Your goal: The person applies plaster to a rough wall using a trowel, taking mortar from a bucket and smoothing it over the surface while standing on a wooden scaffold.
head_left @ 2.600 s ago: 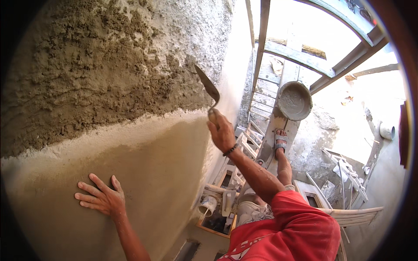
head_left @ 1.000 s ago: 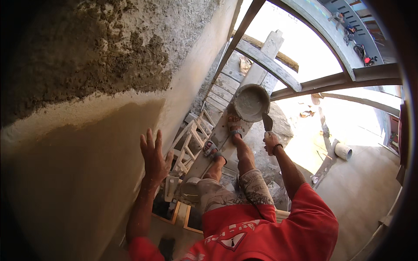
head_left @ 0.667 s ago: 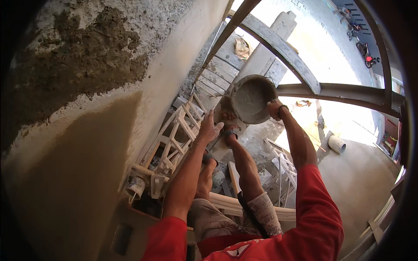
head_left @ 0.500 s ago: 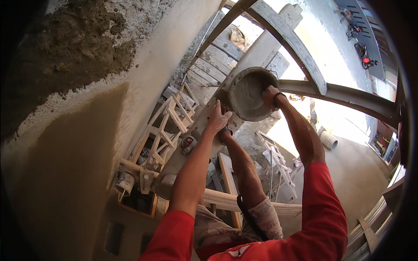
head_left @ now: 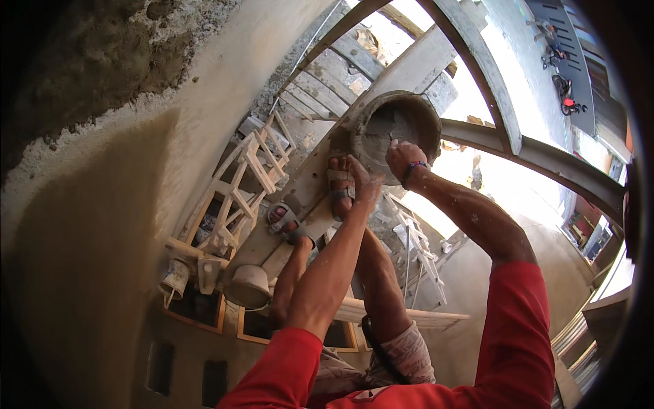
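A round bucket [head_left: 433, 112], caked with grey and holding wet grey mortar [head_left: 381, 129], stands on the plank. My right hand [head_left: 407, 160] is closed in a fist over its near right side, a bracelet on the wrist. What that fist grips is mostly hidden; only a thin tip shows by the knuckles. My left hand [head_left: 366, 178] is at the bucket's near left side, fingers stretched towards its wall, with no object visible in it. Whether it touches the bucket I cannot tell. Both sandalled feet are on the plank [head_left: 310, 177].
Left of me rises a wall [head_left: 225, 88], partly smooth, partly rough. Wooden frames [head_left: 255, 167] lean below it. A second bucket [head_left: 248, 286] and a smaller splattered pail [head_left: 175, 278] stand at lower left. Metal beams [head_left: 538, 155] cross at right, above a lower floor.
My right hand has moved left and nearer, from the bucket's right rim to over its near side. My left hand has shifted right, close against the bucket. The view has shifted, showing both feet.
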`<control>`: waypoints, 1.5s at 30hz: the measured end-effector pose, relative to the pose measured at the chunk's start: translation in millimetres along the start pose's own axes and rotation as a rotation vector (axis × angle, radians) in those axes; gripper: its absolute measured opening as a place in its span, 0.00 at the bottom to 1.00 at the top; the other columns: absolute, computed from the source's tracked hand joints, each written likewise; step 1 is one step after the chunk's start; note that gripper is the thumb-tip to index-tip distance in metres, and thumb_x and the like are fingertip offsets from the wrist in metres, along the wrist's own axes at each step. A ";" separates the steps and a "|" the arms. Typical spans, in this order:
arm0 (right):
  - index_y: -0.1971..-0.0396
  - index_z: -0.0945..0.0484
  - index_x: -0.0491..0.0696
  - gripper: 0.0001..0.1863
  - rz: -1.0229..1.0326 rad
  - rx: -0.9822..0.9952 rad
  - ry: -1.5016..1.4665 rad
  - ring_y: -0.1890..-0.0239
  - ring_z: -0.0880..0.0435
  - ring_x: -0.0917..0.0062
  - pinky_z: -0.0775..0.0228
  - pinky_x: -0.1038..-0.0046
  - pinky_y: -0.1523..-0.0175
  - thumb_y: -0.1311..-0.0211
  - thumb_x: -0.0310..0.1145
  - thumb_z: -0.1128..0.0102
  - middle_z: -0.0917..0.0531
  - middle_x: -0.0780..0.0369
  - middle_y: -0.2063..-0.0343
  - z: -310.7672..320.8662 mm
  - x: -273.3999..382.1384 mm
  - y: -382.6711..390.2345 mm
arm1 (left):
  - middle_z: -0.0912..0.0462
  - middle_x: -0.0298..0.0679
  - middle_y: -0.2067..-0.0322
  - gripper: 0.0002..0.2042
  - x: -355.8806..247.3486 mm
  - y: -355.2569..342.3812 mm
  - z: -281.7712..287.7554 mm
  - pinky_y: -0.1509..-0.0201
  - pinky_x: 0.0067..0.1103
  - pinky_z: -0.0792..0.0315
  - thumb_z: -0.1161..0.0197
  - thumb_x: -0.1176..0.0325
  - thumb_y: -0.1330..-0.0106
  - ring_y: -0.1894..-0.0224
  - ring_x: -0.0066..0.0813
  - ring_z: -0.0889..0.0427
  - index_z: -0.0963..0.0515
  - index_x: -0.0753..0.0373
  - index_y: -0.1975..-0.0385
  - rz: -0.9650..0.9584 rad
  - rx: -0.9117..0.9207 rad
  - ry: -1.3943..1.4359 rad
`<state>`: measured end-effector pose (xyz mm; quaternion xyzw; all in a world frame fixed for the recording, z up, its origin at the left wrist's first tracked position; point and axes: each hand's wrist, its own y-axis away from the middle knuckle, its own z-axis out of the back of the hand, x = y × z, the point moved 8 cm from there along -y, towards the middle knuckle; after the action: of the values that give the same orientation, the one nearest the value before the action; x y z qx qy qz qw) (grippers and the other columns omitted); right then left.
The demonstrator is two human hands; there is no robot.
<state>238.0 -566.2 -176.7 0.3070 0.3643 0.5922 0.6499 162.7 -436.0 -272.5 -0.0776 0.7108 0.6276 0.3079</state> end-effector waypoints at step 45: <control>0.72 0.31 0.48 0.06 -0.073 0.741 -0.926 0.86 0.28 0.80 0.37 0.73 0.84 0.45 0.33 0.45 0.28 0.67 0.87 -67.6 -61.5 17.5 | 0.24 0.50 0.50 0.22 -125.3 -67.9 18.9 0.46 0.40 0.29 0.40 0.58 0.39 0.48 0.53 0.25 0.32 0.58 0.48 -0.169 0.089 -0.756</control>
<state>169.9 -627.6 -192.4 0.7271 0.2356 0.2071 0.6107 302.9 -466.4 -263.2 0.1143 0.5651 0.5528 0.6017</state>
